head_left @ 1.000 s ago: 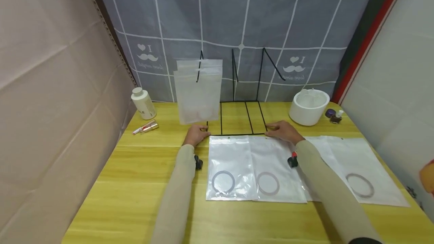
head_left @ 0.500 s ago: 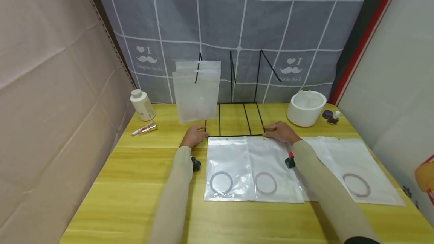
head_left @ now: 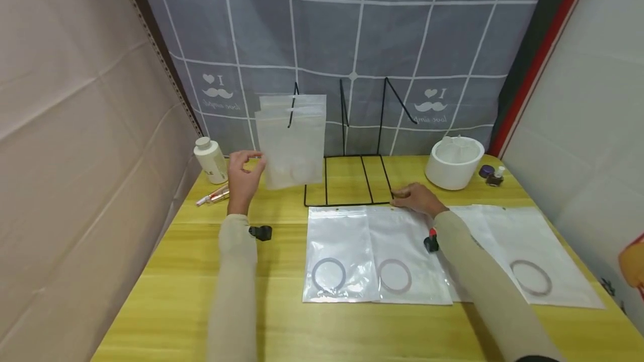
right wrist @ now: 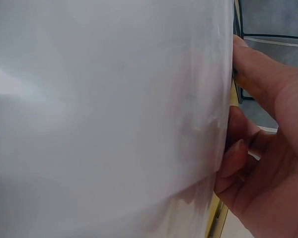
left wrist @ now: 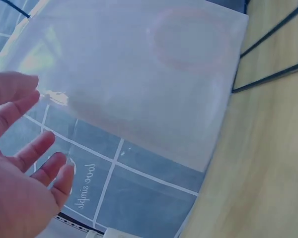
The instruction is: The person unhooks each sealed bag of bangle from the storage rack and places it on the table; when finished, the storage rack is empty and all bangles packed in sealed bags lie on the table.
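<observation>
Backdrop point(head_left: 327, 29) reads mirrored "love simple" behind hanging bags point(head_left: 297, 147).

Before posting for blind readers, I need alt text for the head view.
Left hand beside translucent white plastic bags hung on a black wire rack; right hand on the rack's base. Flat silvery-white plastic bags showing rings lie on a yellow wooden table.

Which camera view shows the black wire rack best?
The head view shows the black wire rack best, hooks and base together, though hanging bags hide part. The left wrist view catches only a base corner and a bit of hook; right wrist, just bars beside the right hand.
</observation>
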A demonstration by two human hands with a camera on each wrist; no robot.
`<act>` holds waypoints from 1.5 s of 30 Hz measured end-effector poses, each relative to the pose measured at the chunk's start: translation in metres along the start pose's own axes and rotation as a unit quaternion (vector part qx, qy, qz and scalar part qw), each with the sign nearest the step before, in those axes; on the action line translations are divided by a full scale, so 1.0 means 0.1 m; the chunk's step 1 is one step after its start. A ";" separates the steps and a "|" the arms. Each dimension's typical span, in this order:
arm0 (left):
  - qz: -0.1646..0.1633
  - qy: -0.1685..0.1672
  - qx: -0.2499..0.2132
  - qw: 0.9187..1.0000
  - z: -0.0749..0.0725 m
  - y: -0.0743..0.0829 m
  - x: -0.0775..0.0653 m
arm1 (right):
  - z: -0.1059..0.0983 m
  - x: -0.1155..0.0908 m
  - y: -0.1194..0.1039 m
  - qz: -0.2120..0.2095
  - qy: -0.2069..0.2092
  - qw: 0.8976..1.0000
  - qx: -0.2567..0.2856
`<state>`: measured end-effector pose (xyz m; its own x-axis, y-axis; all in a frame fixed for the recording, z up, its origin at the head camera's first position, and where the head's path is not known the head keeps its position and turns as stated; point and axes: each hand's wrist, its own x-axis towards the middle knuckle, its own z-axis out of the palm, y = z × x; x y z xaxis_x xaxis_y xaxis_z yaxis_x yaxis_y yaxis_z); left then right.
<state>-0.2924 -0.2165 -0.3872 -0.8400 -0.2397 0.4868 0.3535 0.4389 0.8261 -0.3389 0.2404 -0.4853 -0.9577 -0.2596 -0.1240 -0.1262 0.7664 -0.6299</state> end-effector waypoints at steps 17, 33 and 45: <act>0.087 -0.083 -0.076 0.990 0.10 0.43 0.18 | 0.00 -0.05 -0.02 -0.005 -0.001 1.000 0.010; 0.055 -0.083 -0.106 0.989 -0.03 0.28 0.08 | -0.01 -0.05 -0.02 0.009 -0.008 1.000 0.023; 0.100 -0.083 -0.043 0.991 -0.25 0.56 -0.18 | -0.01 -0.05 0.01 0.005 -0.006 1.000 0.018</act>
<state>-0.2470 -0.2089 -0.3431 -0.8027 -0.0064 0.5963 0.5480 0.3864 0.7419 -0.3346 0.2425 -0.4847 -0.9559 -0.2587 -0.1390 -0.1070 0.7476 -0.6555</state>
